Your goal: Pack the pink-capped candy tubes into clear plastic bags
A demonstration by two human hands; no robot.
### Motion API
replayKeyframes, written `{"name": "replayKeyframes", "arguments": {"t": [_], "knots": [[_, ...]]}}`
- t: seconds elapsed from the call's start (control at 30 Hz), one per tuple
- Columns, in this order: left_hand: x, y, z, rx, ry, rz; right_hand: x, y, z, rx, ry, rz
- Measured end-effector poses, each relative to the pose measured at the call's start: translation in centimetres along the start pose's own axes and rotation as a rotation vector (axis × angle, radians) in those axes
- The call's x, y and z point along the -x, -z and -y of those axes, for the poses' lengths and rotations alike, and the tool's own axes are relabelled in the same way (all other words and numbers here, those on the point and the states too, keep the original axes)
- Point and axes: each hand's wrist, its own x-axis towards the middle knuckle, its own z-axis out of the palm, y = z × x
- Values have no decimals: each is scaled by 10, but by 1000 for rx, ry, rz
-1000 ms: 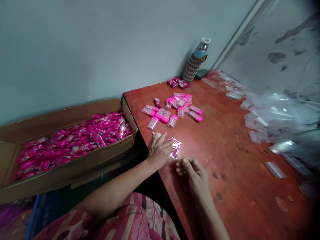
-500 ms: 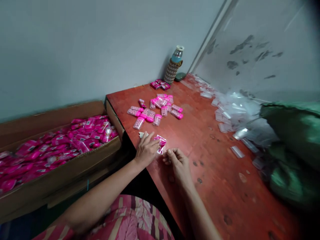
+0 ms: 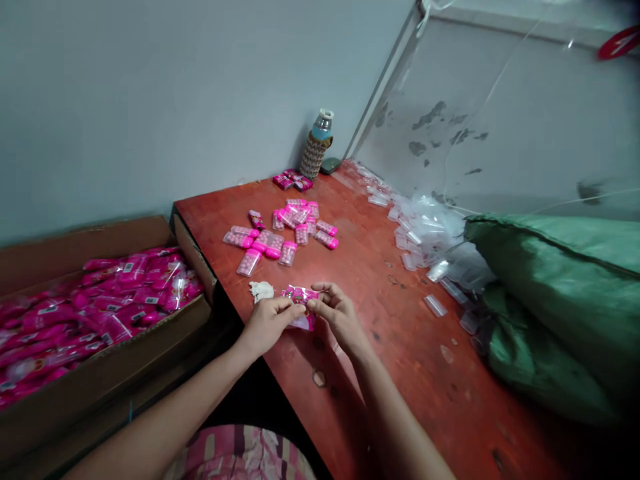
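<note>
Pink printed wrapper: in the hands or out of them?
In: the left hand and right hand grip the pink printed wrapper from either side. Whether it is open or sealed, I cannot tell.

Soft, cool, rather dim light covers a red table [image 3: 415, 360]. White glare glints on clear plastic pieces [image 3: 425, 223] along the table's far right side. Across the table, below the right hand [image 3: 339, 319], runs a dark shadow. Above the table's near edge, print on a pink packet [image 3: 304, 323] is too soft to read. At the table's right, a green sack [image 3: 565, 267] fades into blurred blackness.
</note>
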Motion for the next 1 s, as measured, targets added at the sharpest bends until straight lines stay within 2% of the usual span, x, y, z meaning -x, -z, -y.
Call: {"name": "replayKeyframes", "arguments": {"t": [0.07, 0.13, 0.17, 0.23, 0.33, 0.4, 0.5, 0.6, 0.67, 0.73, 0.8, 0.83, 0.87, 1.0], "knots": [[-3, 1, 0, 167, 129, 33, -11, 6, 7, 160, -7, 102], [-5, 1, 0, 298, 211, -9, -31, 14, 15, 436, 42, 111], [-5, 1, -1, 327, 235, -39, -46, 19, 19, 610, 80, 72], [-4, 2, -3, 341, 265, -91, -82, 28, 26, 1001, 162, -104], [-2, 2, -6, 339, 303, -133, -143, 39, 33, 1165, 169, -209], [0, 4, -7, 331, 316, -155, -176, 45, 33, 1234, 155, -235], [0, 8, -8, 364, 336, -193, -200, 54, 28, 1317, 142, -174], [-3, 15, -6, 453, 368, -237, -186, 65, 23, 1352, 166, -8], [-7, 19, -5, 527, 402, -257, -161, 74, 22, 1361, 219, 161], [-10, 22, -5, 594, 433, -259, -131, 83, 20, 1360, 348, 381], [-14, 24, -5, 651, 445, -254, -101, 91, 19, 1341, 419, 441], [-15, 24, -5, 679, 444, -257, -87, 94, 19, 1317, 430, 384], [-15, 25, -5, 708, 440, -264, -75, 96, 19, 1279, 430, 273], [-15, 27, -6, 780, 418, -294, -39, 92, 19, 1065, 323, -397]]}}
